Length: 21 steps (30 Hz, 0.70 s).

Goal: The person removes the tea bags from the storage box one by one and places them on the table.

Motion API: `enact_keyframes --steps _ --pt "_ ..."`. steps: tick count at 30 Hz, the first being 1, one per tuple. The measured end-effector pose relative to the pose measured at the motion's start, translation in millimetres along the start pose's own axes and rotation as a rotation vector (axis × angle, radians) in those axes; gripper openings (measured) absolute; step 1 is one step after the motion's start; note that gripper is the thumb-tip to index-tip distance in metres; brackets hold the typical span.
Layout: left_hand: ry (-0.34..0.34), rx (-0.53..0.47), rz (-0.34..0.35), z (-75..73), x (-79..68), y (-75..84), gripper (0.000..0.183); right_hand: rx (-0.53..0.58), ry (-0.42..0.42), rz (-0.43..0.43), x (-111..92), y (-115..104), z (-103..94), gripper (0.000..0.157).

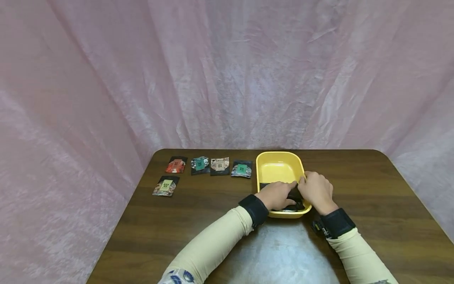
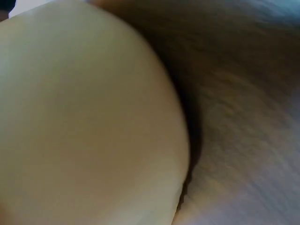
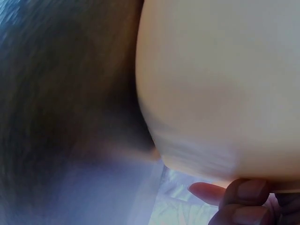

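Inside the near half of the yellow tray (image 1: 278, 169) lie dark, shiny packets, mostly covered by the hands. My left hand (image 1: 276, 195) reaches over the tray's near left side, its thumb and forefinger on either side of a black packet (image 1: 295, 193). At the right rim, my right hand (image 1: 317, 191) has its fingers curled and grips the same packet from the other side. Curled fingertips of the right hand (image 3: 251, 201) show low in the right wrist view. A large blurred pale surface fills much of both wrist views.
Left of the tray, flat dark packets lie on the wooden table (image 1: 198, 228): a red-labelled one (image 1: 176, 165), a green-labelled one (image 1: 200, 165), a beige-labelled one (image 1: 220, 166), another green-labelled one (image 1: 241, 169) and a yellow-labelled one (image 1: 166, 185). A pink curtain (image 1: 248, 79) hangs behind.
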<state>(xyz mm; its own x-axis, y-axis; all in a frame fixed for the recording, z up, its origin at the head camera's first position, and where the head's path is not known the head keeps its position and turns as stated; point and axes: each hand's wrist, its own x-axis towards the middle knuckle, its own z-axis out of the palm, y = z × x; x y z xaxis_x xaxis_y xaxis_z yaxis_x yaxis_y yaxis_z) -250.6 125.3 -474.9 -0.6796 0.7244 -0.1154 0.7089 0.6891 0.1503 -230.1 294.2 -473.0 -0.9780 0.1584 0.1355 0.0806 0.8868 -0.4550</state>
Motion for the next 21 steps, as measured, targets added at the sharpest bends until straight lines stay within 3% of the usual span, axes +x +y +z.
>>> enact_keyframes --steps 6,14,21 --pt "0.103 0.074 0.011 2.0 -2.4 2.1 0.016 0.001 0.008 0.004 -1.7 -1.4 -1.3 0.037" --pt "0.153 0.065 -0.009 4.5 -2.2 2.3 0.016 -0.003 0.004 0.016 -1.1 0.4 -1.2 0.037" --pt "0.169 0.121 -0.005 4.4 -2.9 2.9 0.015 -0.005 0.010 0.003 -0.1 0.3 -0.2 0.034"
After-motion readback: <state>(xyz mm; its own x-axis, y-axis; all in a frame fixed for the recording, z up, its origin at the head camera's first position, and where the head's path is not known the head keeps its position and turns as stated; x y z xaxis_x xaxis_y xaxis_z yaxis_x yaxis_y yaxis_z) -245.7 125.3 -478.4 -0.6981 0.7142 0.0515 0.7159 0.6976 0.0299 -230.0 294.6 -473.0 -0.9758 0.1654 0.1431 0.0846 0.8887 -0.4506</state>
